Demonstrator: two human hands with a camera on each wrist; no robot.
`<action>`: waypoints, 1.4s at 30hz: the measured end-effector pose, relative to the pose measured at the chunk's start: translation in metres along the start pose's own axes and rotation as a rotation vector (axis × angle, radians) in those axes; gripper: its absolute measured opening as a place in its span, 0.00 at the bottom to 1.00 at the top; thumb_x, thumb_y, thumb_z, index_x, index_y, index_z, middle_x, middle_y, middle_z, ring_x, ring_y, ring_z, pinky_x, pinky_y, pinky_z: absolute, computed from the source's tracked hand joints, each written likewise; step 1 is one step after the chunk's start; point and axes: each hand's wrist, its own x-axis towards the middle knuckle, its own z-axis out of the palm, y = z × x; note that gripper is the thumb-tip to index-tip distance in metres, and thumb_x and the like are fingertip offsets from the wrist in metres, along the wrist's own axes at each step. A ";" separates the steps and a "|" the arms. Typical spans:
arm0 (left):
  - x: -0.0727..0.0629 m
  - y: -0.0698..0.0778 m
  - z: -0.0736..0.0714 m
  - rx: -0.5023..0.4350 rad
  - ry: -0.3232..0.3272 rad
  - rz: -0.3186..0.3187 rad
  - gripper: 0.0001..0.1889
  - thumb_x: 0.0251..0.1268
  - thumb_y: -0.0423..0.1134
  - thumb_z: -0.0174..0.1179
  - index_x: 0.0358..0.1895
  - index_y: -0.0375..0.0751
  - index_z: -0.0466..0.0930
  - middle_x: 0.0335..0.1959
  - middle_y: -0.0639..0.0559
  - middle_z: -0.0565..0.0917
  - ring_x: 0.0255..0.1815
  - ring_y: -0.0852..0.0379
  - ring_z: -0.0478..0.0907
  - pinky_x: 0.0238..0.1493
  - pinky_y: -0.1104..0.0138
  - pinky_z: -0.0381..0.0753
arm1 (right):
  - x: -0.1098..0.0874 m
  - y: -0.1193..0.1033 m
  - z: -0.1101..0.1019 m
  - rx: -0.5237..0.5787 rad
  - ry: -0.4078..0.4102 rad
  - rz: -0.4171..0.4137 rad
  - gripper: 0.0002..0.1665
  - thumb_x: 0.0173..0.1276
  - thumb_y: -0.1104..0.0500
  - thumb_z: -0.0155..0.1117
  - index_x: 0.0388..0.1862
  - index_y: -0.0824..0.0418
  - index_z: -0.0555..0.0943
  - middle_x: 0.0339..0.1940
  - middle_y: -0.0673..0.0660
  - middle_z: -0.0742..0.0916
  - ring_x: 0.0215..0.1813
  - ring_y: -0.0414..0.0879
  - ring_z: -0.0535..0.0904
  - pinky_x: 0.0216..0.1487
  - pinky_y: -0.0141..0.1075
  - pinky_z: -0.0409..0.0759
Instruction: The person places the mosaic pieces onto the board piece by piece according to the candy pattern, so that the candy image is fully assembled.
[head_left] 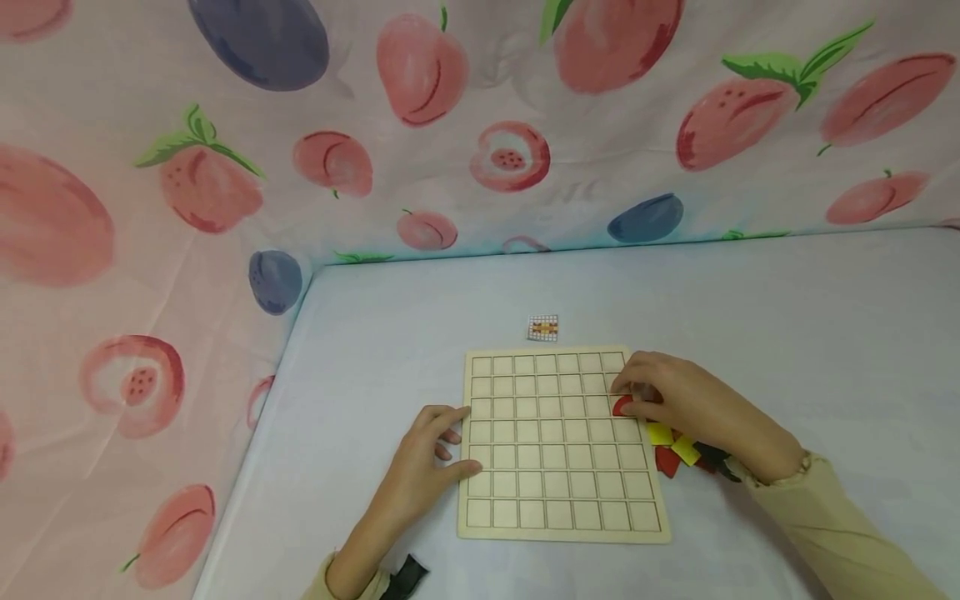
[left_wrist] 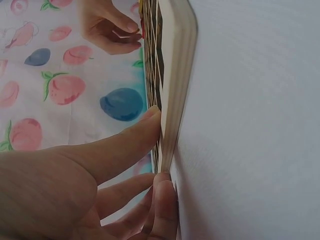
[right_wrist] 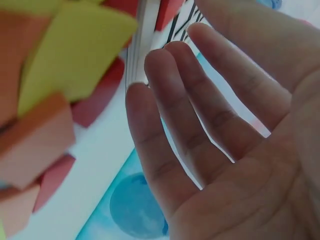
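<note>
A pale wooden grid board (head_left: 542, 432) lies flat on the table. My left hand (head_left: 420, 458) is at its left edge, the thumb touching the board's top and the other fingers against its side. On the right side of the grid lies a red piece (head_left: 621, 406). My right hand (head_left: 681, 400) is over that edge, thumb against the red piece and fingertips just above it. In the right wrist view the fingers (right_wrist: 170, 100) are long and loosely extended; the thumb tip is out of frame. Yellow pieces (head_left: 686, 451) and red pieces (head_left: 667, 462) lie beneath the right hand.
A small printed pattern card (head_left: 543, 328) lies beyond the board's far edge. A fruit-print cloth (head_left: 510, 157) hangs behind and to the left of the white table (head_left: 375, 333). A dark strap (head_left: 406, 577) shows by the left sleeve.
</note>
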 end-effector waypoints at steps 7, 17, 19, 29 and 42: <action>0.000 0.000 0.000 0.003 0.003 -0.004 0.36 0.51 0.35 0.76 0.66 0.40 0.74 0.59 0.49 0.74 0.39 0.58 0.73 0.41 0.70 0.78 | -0.003 0.007 -0.009 -0.072 0.031 0.028 0.14 0.59 0.60 0.76 0.45 0.57 0.86 0.42 0.50 0.84 0.40 0.42 0.77 0.41 0.37 0.82; 0.000 -0.002 0.000 -0.005 -0.004 -0.002 0.36 0.50 0.36 0.76 0.66 0.39 0.74 0.59 0.48 0.74 0.38 0.58 0.73 0.40 0.70 0.78 | -0.008 0.020 -0.013 -0.065 -0.043 0.104 0.15 0.58 0.61 0.76 0.45 0.61 0.86 0.40 0.51 0.83 0.42 0.45 0.76 0.44 0.41 0.82; 0.000 -0.002 0.000 -0.003 -0.002 -0.002 0.36 0.50 0.36 0.76 0.66 0.40 0.74 0.59 0.48 0.74 0.38 0.58 0.73 0.40 0.70 0.78 | -0.009 0.023 -0.013 -0.062 -0.049 0.107 0.15 0.58 0.61 0.76 0.44 0.61 0.85 0.40 0.52 0.83 0.42 0.46 0.76 0.43 0.42 0.82; 0.000 -0.001 0.000 0.001 -0.001 -0.008 0.36 0.50 0.35 0.76 0.66 0.40 0.74 0.59 0.48 0.74 0.39 0.58 0.73 0.40 0.70 0.78 | -0.008 0.026 -0.013 -0.076 -0.038 0.116 0.10 0.58 0.62 0.76 0.38 0.59 0.85 0.36 0.50 0.80 0.36 0.43 0.75 0.37 0.36 0.80; 0.001 -0.002 0.000 -0.004 -0.003 -0.009 0.36 0.50 0.36 0.76 0.66 0.41 0.74 0.60 0.48 0.74 0.39 0.58 0.74 0.41 0.70 0.78 | -0.011 0.025 -0.011 -0.073 0.028 0.086 0.07 0.58 0.63 0.75 0.34 0.55 0.85 0.33 0.46 0.83 0.35 0.41 0.75 0.36 0.34 0.79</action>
